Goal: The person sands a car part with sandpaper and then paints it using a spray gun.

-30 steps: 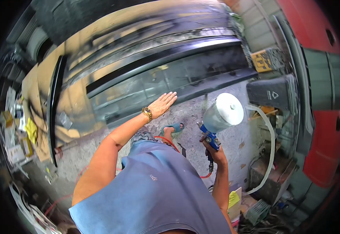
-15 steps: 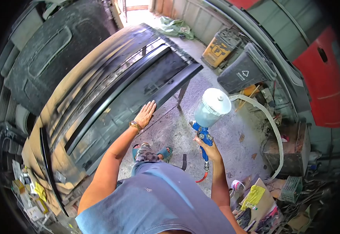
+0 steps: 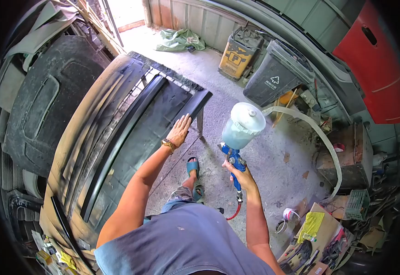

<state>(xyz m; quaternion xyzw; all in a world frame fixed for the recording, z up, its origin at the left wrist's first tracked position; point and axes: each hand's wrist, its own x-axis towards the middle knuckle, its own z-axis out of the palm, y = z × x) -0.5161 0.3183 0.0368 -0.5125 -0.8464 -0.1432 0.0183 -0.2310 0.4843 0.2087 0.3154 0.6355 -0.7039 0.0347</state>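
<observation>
My right hand (image 3: 243,178) is wrapped around the handle of a blue spray gun (image 3: 235,159), which is held upright. On top of the gun sits a whitish lidded paint cup (image 3: 244,124), and a red air hose (image 3: 235,212) hangs from the handle's bottom. With fingers stretched out, my left hand (image 3: 179,131) lies flat on a glossy black strip (image 3: 200,101) close to its far end. A second long black strip (image 3: 131,126) runs parallel to it. Both rest on a paint-stained, cardboard-covered stand (image 3: 83,103).
Beyond the stand are a green plastic sheet (image 3: 179,40), a yellow-black container (image 3: 235,59) and a grey bin (image 3: 277,78). A pale hose (image 3: 317,130) arcs at right near a metal box (image 3: 346,158). Clutter and a yellow cloth (image 3: 311,225) lie at lower right. Dark bumpers and panels (image 3: 49,101) crowd the left.
My left hand has slid along the black strip toward its far end. My feet have stepped forward and the view has shifted. The spray gun stays upright in my right hand.
</observation>
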